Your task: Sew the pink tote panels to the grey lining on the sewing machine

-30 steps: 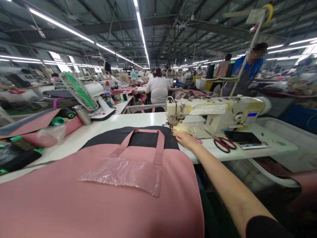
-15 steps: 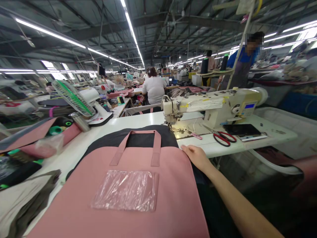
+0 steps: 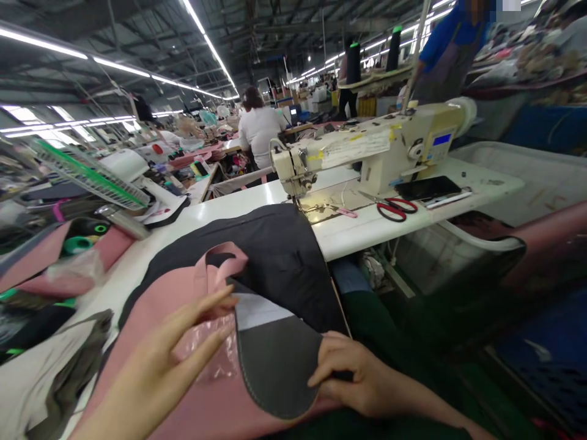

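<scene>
Pink bag panel (image 3: 151, 366) lies on the white table (image 3: 358, 229) in front of the person, with a black fabric piece (image 3: 275, 256) beneath and beyond it, reaching up to the sewing machine (image 3: 367, 150). One corner is turned over, showing its grey underside (image 3: 275, 366). The right hand (image 3: 353, 379) pinches the edge of that folded corner between thumb and fingers, low at the near edge of the table. The left hand (image 3: 169, 360) is spread wide, fingers straight, resting flat on the pink cloth over a clear plastic pocket (image 3: 206, 348), its fingertips just beside the fold. A pink handle strap (image 3: 220, 266) lies bunched just beyond the fingers. Red-handled scissors (image 3: 397, 208) and a dark phone (image 3: 428, 187) sit on the table beside the machine, well apart from both hands. A fan (image 3: 87, 177) with a green grille stands at the left.
</scene>
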Tool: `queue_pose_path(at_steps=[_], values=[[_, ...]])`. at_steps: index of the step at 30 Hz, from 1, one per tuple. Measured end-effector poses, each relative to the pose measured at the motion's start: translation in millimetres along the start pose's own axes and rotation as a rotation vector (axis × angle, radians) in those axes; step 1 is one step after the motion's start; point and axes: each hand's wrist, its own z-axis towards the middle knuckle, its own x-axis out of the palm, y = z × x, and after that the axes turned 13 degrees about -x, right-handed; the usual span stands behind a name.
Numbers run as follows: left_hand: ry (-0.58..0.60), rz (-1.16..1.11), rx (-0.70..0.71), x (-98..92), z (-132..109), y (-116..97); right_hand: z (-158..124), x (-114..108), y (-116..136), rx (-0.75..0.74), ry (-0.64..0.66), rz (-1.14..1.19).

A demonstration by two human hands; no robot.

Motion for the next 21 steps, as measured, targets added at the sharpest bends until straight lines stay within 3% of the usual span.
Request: queue_pose_path(at_steps=[2, 5, 7, 10, 12, 13, 17, 19, 21], values=[[0.006, 0.04, 0.216, 9.3, 37.4, -24.1, -2.2, -3.4, 4.8, 0.019, 0.009, 0.068], [0.167, 0.161, 0.513, 39.9, 84.4, -66.3, -1.0, -5.0, 15.4, 0.022, 0.142, 0.081], [0.319, 0.266, 0.607, 66.3, 106.8, -85.0, -0.3, -4.9, 23.4, 0.023, 0.205, 0.086], [0.454, 0.497, 0.686, 98.4, 123.6, -93.0, -4.9, -4.9, 30.8, 0.045, 0.168, 0.156], [0.452, 0.592, 0.76, 105.1, 122.9, -91.1, -12.1, -4.7, 28.3, 0.086, 0.048, 0.202], [0.439, 0.598, 0.808, 103.4, 119.3, -89.9, -16.2, -4.5, 24.0, 0.125, -0.074, 0.187], [0.4, 0.487, 1.017, 81.0, 88.1, -88.2, -27.5, -5.8, -8.9, 0.368, -0.776, -0.144], [0.434, 0.471, 1.001, 74.8, 67.0, -87.6, -27.9, -7.2, -24.4, 0.474, -0.86, -0.087], [0.487, 0.502, 0.911, 77.4, 46.4, -87.4, -25.9, -7.1, -31.6, 0.58, -0.714, 0.208]])
